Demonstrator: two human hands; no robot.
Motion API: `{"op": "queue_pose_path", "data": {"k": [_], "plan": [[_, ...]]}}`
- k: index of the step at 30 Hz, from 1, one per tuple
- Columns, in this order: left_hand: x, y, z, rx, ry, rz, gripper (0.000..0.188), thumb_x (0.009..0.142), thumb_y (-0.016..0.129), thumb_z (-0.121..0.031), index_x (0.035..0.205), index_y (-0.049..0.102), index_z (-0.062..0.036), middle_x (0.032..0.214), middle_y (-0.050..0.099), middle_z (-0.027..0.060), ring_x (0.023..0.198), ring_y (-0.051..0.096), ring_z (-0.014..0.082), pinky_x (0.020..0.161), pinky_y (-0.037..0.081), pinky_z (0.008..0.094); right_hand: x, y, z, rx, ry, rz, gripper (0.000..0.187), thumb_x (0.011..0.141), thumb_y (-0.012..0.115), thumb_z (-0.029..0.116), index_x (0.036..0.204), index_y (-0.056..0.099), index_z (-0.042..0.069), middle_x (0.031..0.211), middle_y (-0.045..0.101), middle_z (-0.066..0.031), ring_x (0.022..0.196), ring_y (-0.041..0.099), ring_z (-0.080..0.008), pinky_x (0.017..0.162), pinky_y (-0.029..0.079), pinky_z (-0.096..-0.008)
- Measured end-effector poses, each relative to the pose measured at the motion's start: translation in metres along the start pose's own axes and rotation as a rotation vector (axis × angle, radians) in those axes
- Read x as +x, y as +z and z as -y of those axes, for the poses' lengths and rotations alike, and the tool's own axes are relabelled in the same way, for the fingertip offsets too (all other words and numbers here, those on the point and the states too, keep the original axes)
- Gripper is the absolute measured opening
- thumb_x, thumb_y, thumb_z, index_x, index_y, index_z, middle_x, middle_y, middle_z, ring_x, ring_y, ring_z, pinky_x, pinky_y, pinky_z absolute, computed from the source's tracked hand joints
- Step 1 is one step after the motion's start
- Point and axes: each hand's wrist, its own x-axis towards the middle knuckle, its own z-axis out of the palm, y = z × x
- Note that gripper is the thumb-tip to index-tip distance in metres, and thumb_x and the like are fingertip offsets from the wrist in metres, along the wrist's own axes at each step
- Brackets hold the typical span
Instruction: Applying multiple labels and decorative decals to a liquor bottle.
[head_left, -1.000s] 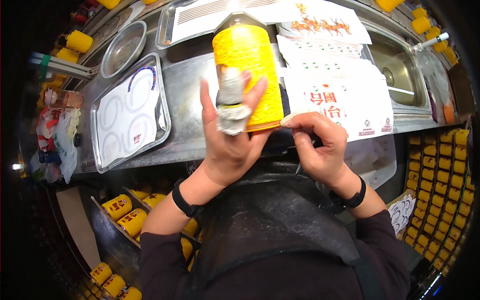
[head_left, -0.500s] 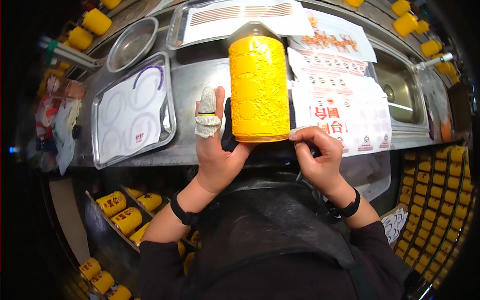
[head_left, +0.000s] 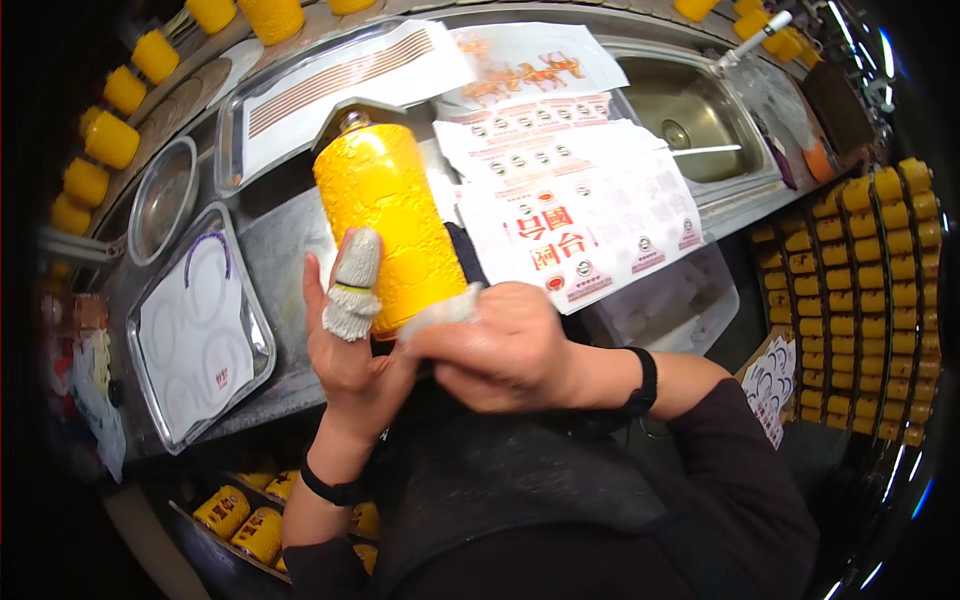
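A yellow bottle (head_left: 385, 210) with a raised all-over pattern lies tilted before me, its neck pointing away to the far left. My left hand (head_left: 352, 345) is at its near left side. A knitted finger cover (head_left: 354, 285) with a dark and yellow band sits on one finger, which lies along the bottle; the thumb is by the base. My right hand (head_left: 505, 345) is closed at the bottle's near rim, one finger wrapped in pale cloth (head_left: 445, 312). Whatever it may pinch is hidden. Beyond the neck shows a grey angular plate (head_left: 338, 122).
Left stand a metal tray (head_left: 262, 365) with a printed sheet and a round metal bowl (head_left: 140, 225). Behind is a tray (head_left: 228, 165) with brown strips. Printed sticker sheets (head_left: 640, 215) lie at right, beside a sink (head_left: 690, 110). Racks of yellow bottles (head_left: 850, 330) stand far right.
My view has turned, shifting the bench leftward. The right hand has crossed over to the bottle's near rim, close to my left hand. My left covered finger now lies over the bottle.
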Motion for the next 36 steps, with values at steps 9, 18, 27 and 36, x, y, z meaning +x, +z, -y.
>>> {"op": "queue_pose_path", "data": {"k": [9,18,27,36], "plan": [[0.005,-0.007,-0.003,-0.015,0.037,0.016,0.070,0.071,0.081,-0.010,0.132,0.050,0.0028,0.129,0.058,0.0201,0.123,0.054,0.0385,0.111,0.029,0.0553,0.002,-0.027,-0.007,0.063,0.190,-0.049,0.015,0.075,0.067,0.001,0.089,0.070,0.004,0.079,0.069,-0.0071,0.053,0.060,-0.0140,0.050,0.043,-0.0264],[-0.009,-0.001,0.005,-0.109,-0.149,0.035,0.074,0.069,0.075,-0.001,0.137,0.047,0.0034,0.139,0.054,0.0148,0.133,0.046,0.0365,0.116,0.024,0.0492,-0.028,-0.109,-0.074,-0.275,0.875,-0.076,0.013,0.080,0.066,0.008,0.090,0.071,0.002,0.078,0.070,-0.0049,0.061,0.054,-0.0057,0.053,0.040,-0.0232],[-0.003,-0.002,0.002,-0.102,-0.125,0.050,0.073,0.070,0.074,-0.001,0.137,0.047,0.0034,0.139,0.055,0.0147,0.137,0.042,0.0346,0.117,0.024,0.0465,-0.037,-0.099,-0.089,-0.457,0.706,0.264,0.024,0.080,0.066,0.015,0.102,0.072,0.007,0.085,0.067,-0.0175,0.077,0.064,-0.0314,0.070,0.051,-0.0399],[-0.009,0.000,0.004,-0.130,-0.170,0.041,0.071,0.072,0.076,-0.004,0.137,0.047,0.0036,0.136,0.057,0.0146,0.137,0.042,0.0352,0.116,0.026,0.0455,-0.017,-0.092,-0.091,-0.570,0.771,0.412,0.025,0.081,0.066,0.015,0.105,0.074,0.012,0.087,0.063,-0.0169,0.076,0.064,-0.0337,0.071,0.052,-0.0385]]}}
